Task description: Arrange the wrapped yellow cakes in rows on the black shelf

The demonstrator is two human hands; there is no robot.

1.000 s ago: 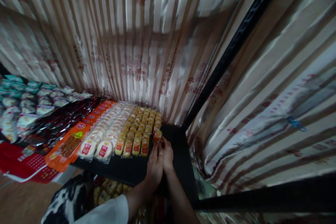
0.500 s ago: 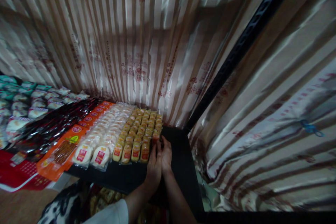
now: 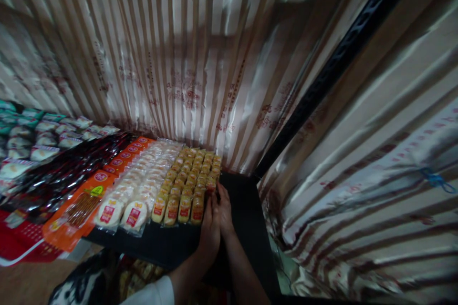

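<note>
Small packaged cakes (image 3: 184, 207) in yellowish wrappers with red-orange labels stand in tight rows on a black shelf (image 3: 246, 214). My left hand (image 3: 210, 224) reaches in from the front, its fingers closed at the near end of the rightmost row. Against it, on the right side of that row, lies my right hand (image 3: 225, 210). Between the fingertips of both hands is the front packaged cake (image 3: 211, 185) of this row, partly hidden by them. To the left are two rows of round white cakes in clear wrappers (image 3: 135, 214).
Orange stick-snack packs (image 3: 82, 205), dark shiny packs (image 3: 67, 167) and white-and-green bags (image 3: 46, 140) continue leftward. A red basket (image 3: 21, 240) stands at lower left. Behind hangs a striped curtain (image 3: 200, 57), with a black post (image 3: 322, 81) at the shelf's back right corner.
The view has shifted slightly. Both hands stay at the front of the rightmost row, with the right-hand fingers a little closer along the row's side.
</note>
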